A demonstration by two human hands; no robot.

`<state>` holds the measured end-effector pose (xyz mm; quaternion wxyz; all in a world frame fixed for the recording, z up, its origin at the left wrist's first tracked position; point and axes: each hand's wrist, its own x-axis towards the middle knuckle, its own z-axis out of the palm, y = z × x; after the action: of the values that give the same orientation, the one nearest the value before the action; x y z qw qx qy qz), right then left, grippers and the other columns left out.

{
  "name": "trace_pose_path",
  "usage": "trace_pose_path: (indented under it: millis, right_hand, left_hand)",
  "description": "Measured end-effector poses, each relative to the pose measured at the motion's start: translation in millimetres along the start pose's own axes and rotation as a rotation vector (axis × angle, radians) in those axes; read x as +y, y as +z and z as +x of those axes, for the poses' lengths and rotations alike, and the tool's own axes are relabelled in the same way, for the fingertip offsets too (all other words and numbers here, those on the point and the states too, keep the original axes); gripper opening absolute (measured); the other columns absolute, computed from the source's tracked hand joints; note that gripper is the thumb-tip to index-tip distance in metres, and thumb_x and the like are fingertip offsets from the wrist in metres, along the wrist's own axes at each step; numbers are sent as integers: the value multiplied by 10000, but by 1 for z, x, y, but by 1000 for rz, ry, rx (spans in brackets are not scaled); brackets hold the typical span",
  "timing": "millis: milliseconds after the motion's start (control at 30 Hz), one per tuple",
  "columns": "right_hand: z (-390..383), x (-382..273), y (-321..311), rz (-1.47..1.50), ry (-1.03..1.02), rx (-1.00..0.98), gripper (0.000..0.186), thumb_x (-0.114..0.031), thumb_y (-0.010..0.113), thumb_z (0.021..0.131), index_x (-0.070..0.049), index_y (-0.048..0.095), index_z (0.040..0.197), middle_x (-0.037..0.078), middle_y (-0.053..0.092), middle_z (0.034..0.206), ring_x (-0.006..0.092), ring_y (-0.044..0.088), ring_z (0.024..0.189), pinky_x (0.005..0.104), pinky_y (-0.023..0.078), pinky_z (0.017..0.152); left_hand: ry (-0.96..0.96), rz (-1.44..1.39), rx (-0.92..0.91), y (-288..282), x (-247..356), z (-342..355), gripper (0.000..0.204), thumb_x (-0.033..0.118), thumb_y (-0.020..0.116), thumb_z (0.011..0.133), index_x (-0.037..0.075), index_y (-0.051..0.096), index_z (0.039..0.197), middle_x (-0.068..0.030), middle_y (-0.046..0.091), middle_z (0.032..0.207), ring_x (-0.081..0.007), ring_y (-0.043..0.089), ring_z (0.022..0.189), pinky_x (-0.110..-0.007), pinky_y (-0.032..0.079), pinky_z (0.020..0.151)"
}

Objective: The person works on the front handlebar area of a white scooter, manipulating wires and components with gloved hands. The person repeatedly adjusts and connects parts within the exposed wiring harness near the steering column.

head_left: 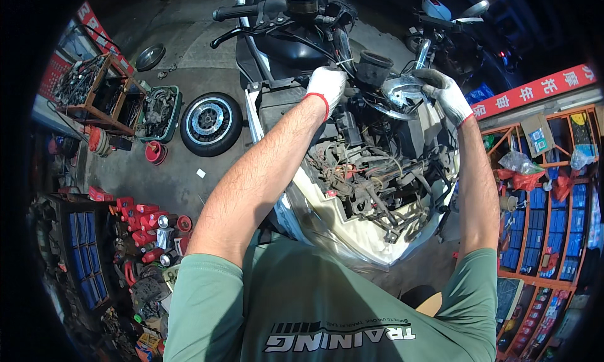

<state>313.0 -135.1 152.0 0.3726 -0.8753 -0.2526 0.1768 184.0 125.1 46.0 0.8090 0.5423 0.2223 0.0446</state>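
The front of a stripped motor scooter with cream-white panels lies before me, its tangled wiring exposed. My left hand, in a white glove with a red cuff, is closed beside the cables below the handlebar; what its fingers hold is hidden. A thin white strip shows just beyond its knuckles. My right hand, gloved the same way, curls its fingers on the upper right edge of a shiny, silver-rimmed rounded part. Between the hands stands a black cup-shaped part.
Left on the floor are a loose wheel, a green bin of parts and a red bucket. Red bottles crowd the lower left. An orange shelf rack with blue boxes lines the right; another motorcycle stands beyond.
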Motion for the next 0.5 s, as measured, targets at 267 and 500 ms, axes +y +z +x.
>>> trace_pose_path:
  millis: [267, 500]
  right_hand:
    - [3, 2, 1, -25, -24, -27, 437, 9, 628, 939, -19, 617, 1374, 113, 668, 1324, 208, 607, 1242, 349, 450, 1112]
    - [1, -2, 3, -64, -31, -3, 432, 30, 612, 930, -14, 624, 1360, 112, 667, 1318, 203, 605, 1244, 347, 454, 1111]
  left_hand:
    - [-127, -250, -136, -5, -1, 3, 294, 185, 521, 1026, -39, 594, 1201, -187, 692, 982, -271, 749, 770, -273, 561, 493]
    - [-168, -242, -272, -11, 1, 0, 308, 157, 499, 1038, -44, 573, 1260, -192, 671, 1194, -251, 745, 909, -234, 593, 524]
